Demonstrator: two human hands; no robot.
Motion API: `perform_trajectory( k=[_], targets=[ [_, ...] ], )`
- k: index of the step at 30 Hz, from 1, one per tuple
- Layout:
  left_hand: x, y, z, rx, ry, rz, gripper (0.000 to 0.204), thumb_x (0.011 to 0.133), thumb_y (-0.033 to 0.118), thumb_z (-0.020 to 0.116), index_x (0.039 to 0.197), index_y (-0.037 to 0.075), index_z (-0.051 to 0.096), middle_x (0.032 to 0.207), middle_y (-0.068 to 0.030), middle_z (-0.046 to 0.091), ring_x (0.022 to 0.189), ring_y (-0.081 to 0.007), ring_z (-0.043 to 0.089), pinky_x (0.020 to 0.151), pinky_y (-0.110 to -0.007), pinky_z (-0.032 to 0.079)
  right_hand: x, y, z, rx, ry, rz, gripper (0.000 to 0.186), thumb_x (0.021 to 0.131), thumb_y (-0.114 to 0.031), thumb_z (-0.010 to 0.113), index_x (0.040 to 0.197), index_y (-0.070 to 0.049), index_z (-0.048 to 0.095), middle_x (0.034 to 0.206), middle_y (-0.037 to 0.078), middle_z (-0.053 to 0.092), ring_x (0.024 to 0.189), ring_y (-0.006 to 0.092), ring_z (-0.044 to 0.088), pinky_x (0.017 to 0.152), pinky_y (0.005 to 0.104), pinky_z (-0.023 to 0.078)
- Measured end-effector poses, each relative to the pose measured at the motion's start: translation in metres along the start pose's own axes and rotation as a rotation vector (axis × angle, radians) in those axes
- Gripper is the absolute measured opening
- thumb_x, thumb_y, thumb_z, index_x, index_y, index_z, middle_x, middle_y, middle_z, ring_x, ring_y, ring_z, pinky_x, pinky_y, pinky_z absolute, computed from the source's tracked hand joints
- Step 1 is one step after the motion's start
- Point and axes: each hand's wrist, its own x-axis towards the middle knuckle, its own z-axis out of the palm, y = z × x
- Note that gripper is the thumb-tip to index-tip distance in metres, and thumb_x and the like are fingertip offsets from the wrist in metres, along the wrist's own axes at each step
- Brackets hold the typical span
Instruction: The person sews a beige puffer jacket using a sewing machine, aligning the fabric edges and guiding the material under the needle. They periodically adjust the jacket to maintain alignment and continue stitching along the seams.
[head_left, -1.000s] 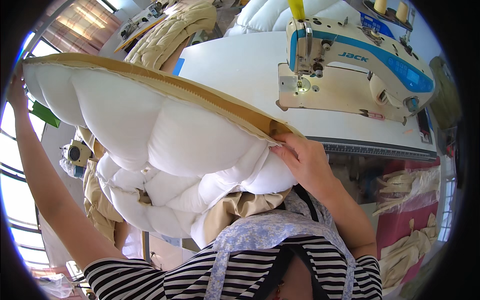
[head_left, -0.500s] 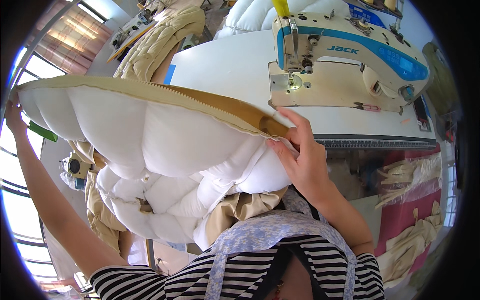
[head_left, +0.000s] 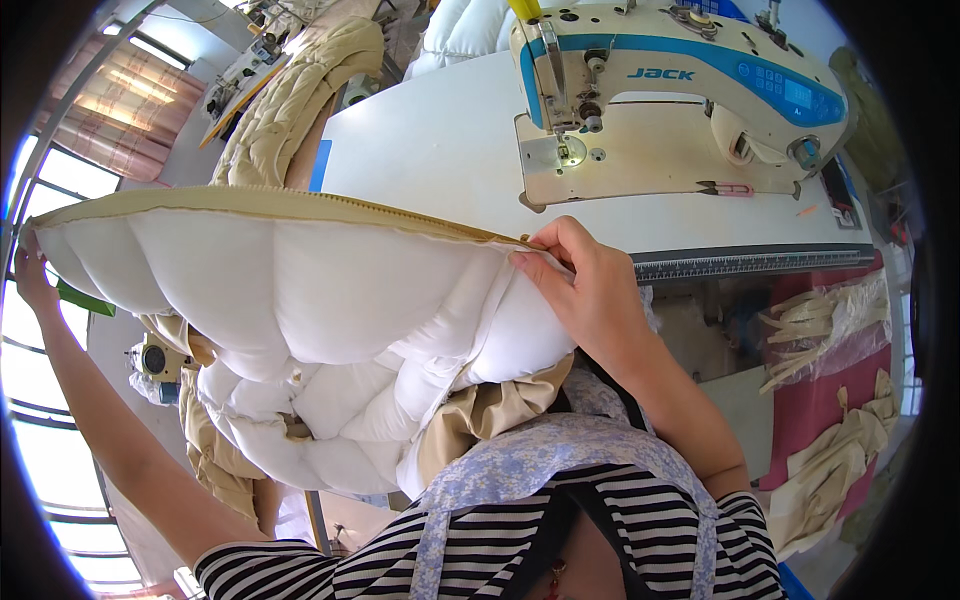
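Held up by the zipper edge (head_left: 330, 206) of a white quilted piece (head_left: 370, 290), hanging toward six o'clock below the fingers (head_left: 562, 232). Pinched near centre between thumb (head_left: 543, 274) and fingers of the right hand (head_left: 600, 285); gripped at nine by the left hand (head_left: 37, 278). Backed toward one by a sewing machine (head_left: 640, 72) on the desk (head_left: 425, 145).

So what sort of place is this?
Probably a garment sewing workshop: a sewing machine is set in a white table, a white padded piece with a toothed, zipper-like edge is held up beside it, and beige quilted fabric lies beyond.
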Motion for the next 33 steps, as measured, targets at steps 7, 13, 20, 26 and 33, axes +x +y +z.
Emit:
perform_trajectory(
  k=[7,13,20,26,33],
  targets=[
    [-0.017,0.017,0.012,-0.129,-0.011,-0.018,0.059,0.095,0.045,0.064,0.135,0.003,0.057,0.129,-0.0115,0.06,0.122,-0.0248,0.056,0.109,-0.04,0.042,0.014,0.001,-0.009,-0.319,0.181,-0.441,0.018,0.085,-0.015,0.075,0.086,-0.005,0.06,0.068,0.006,0.059,0.062,0.0241,0.056,0.055,0.0343,0.045],
    [-0.06,0.064,0.024,-0.145,0.009,-0.103,0.049,0.092,0.034,0.067,0.131,0.005,0.06,0.115,-0.0058,0.062,0.108,-0.0185,0.056,0.093,-0.033,0.044,0.002,-0.006,-0.005,-0.026,-0.032,-0.035,0.021,0.087,-0.011,0.074,0.1,-0.006,0.059,0.074,0.007,0.059,0.061,0.0217,0.056,0.058,0.0331,0.047],
    [-0.095,0.125,0.036,-0.609,0.088,-0.395,0.03,0.096,0.029,0.067,0.118,0.008,0.066,0.102,0.0015,0.067,0.084,-0.0065,0.057,0.073,-0.024,0.044,0.007,-0.004,-0.019,-0.006,-0.196,-0.135,0.008,0.085,0.002,0.067,0.089,0.0,0.061,0.08,0.007,0.053,0.067,0.0172,0.051,0.059,0.0274,0.041],
    [-0.119,0.13,0.052,-0.691,0.086,-0.365,0.027,0.097,0.027,0.067,0.116,0.008,0.066,0.1,0.0028,0.068,0.083,-0.0056,0.058,0.072,-0.022,0.044,-0.008,-0.009,-0.025,-0.131,-0.088,-0.276,0.012,0.08,0.003,0.07,0.088,-0.002,0.062,0.086,0.01,0.059,0.066,0.0232,0.057,0.054,0.0315,0.047],
    [-0.154,0.112,0.051,-0.86,0.17,-0.452,0.025,0.1,0.019,0.061,0.123,0.01,0.061,0.108,0.001,0.065,0.094,-0.0108,0.062,0.083,-0.028,0.051,-0.039,-0.055,-0.038,0.022,-0.565,-0.69,0.025,0.073,0.002,0.074,0.093,-0.005,0.061,0.084,0.014,0.061,0.072,0.0354,0.063,0.061,0.0424,0.051]
  ],
)
